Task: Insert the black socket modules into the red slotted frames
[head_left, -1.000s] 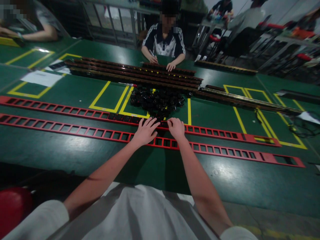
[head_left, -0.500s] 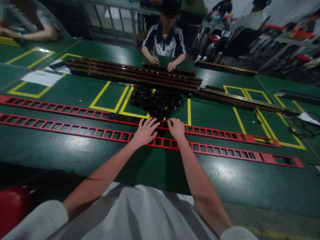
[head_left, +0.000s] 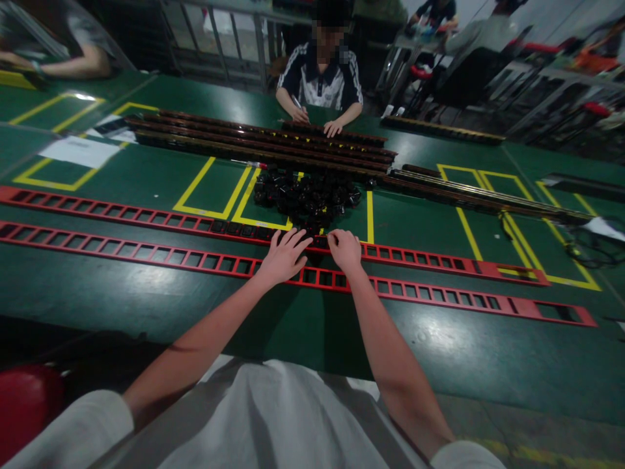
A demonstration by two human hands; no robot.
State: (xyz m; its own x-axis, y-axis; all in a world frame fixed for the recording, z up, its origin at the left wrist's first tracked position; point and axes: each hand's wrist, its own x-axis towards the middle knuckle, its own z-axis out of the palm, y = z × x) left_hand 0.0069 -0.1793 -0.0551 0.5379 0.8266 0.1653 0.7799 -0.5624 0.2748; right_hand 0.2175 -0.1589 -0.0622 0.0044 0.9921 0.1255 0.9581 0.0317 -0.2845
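left hand (head_left: 287, 257) spread, grasping nothing visible, over far red frame (head_left: 367, 251); right hand (head_left: 346, 249) bent-fingered at same frame, hold unclear | seated: black blocks (head_left: 247, 230), left of left hand | unfilled: most outer slots, near red frame (head_left: 333, 280) nearer wearer | loose: black pile (head_left: 307, 195) beyond both hands

No lettering or number is legible. The white sheet (head_left: 81, 153) at left is too blurred to read, the pale label (head_left: 262, 225) on yellow tape (head_left: 370, 218) too small.
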